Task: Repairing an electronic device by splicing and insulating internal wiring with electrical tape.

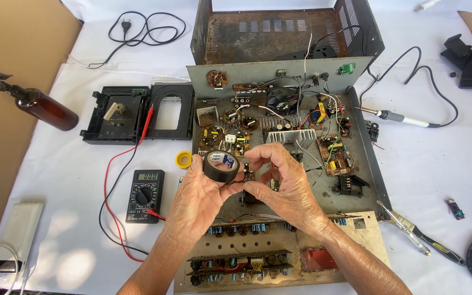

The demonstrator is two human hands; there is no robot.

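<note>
two hands, left hand (198,194) and right hand (285,186), fingers (258,154) closed on one black tape roll (220,166)

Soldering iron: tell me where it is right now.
In the head view the soldering iron lies on the white table right of the open chassis, tip toward the boards, far from both hands and above the screwdrivers.

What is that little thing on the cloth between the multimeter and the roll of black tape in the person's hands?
In the head view, a small yellow roll lies on the white cloth between the multimeter and the black tape roll, which the left hand and right hand hold.
</note>
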